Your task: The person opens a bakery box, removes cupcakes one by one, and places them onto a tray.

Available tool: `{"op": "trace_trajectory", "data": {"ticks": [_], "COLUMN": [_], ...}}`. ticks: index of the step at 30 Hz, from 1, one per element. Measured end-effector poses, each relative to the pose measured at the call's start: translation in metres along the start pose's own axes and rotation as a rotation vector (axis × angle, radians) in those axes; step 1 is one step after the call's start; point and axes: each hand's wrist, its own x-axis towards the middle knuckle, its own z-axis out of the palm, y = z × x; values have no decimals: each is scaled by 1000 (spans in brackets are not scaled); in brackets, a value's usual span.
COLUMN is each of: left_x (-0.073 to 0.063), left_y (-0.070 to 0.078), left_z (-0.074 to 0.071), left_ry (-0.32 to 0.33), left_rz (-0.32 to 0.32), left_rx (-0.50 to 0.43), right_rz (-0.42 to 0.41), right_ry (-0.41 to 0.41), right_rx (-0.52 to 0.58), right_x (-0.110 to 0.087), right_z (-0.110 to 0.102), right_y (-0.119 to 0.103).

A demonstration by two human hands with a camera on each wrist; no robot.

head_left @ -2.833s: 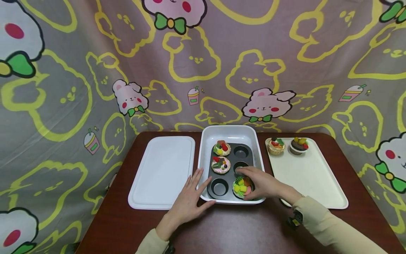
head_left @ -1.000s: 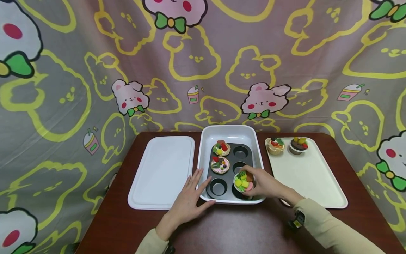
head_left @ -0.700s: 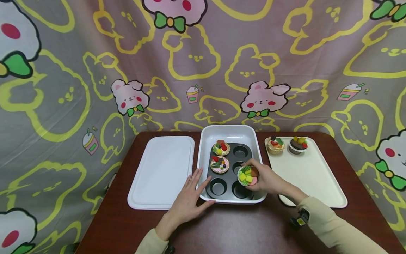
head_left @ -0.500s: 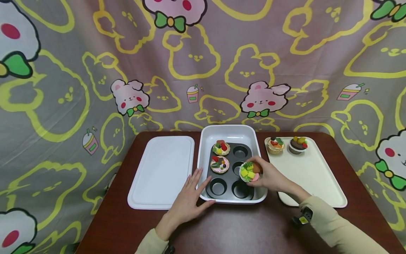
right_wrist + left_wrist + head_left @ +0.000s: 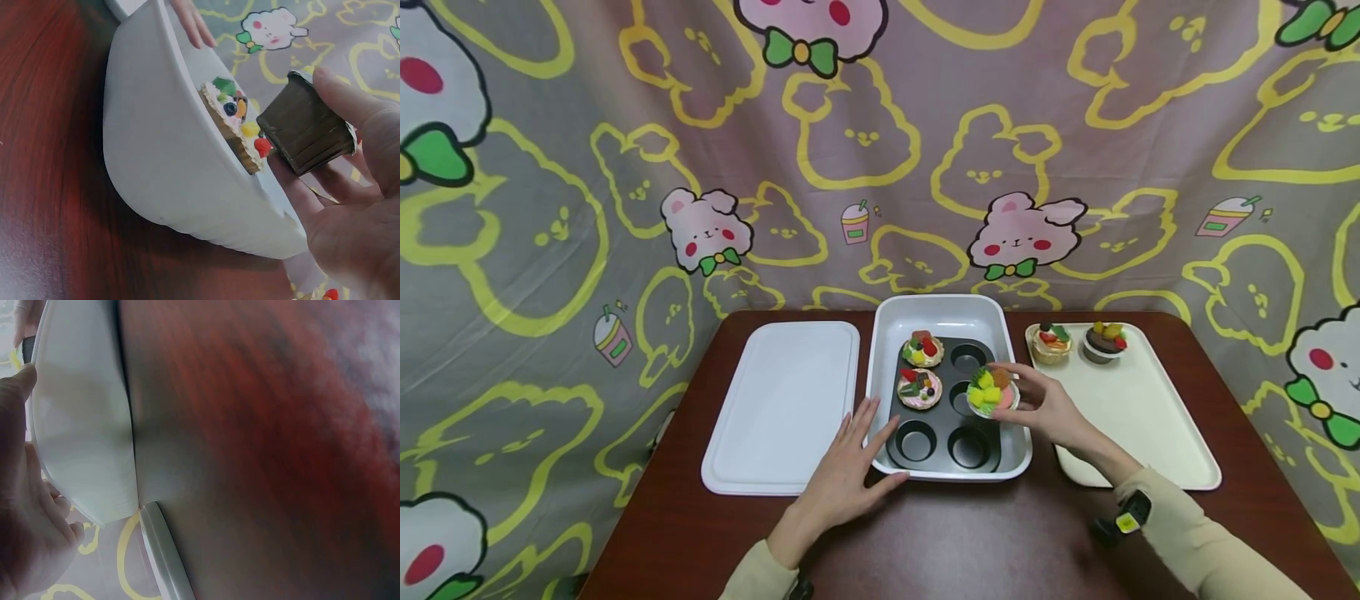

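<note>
My right hand (image 5: 1058, 412) grips a toy cupcake (image 5: 989, 393) with yellow, green and pink topping, above the dark muffin tin (image 5: 942, 421). In the right wrist view the cupcake's brown pleated cup (image 5: 306, 125) is pinched between thumb and fingers, clear of the pan. My left hand (image 5: 848, 471), fingers extended, rests at the near left rim of the deep white pan (image 5: 951, 307) holding the tin. Two fruit tarts fill cups of the tin's left column: one with strawberry (image 5: 923, 349) at the back, one with pink cream (image 5: 919, 389) in the middle.
Left of the pan lies a white board (image 5: 786, 408). On the right, a cream tray (image 5: 1138, 417) bears a fruit tart (image 5: 1051, 344) and a chocolate cupcake (image 5: 1103, 342) at its back edge. A patterned curtain (image 5: 880, 150) hangs behind the brown table (image 5: 940, 542).
My right hand has lifted the cupcake from the tin's near right cup and moved it up and to the right, tilting it slightly. My left hand has stayed at the rim.
</note>
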Motion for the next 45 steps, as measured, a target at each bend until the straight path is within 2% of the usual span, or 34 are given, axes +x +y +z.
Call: {"op": "trace_trajectory", "data": {"ticks": [3,8,12,21,24,31,41,45], "left_x": [0,0,0,0,0,0,0,0], "left_y": [0,-1,-1,1,1,0,1,0], "left_z": [0,1,1,-1,-1,0,0,0], "left_ry": [-7,16,22,-39,-47,-45,-33,-31], "left_rz": [-3,8,8,-40,-46,-38,-25,-24], "left_rx": [5,14,12,-9,-14,-4,-1,-2], "right_rz": [18,99,123,189,182,87,207,209], "right_ry": [35,86,120,192,224,320,447,485], "right_rx": [9,3,35,103,120,269,221,237], "right_x": [-2,-6,-8,-17,-22,-35,-47,-50], "right_z": [-2,-7,-13,-33,-41,-60,-87,-95], "right_y": [0,-2,-1,7,11,24,48,58]}}
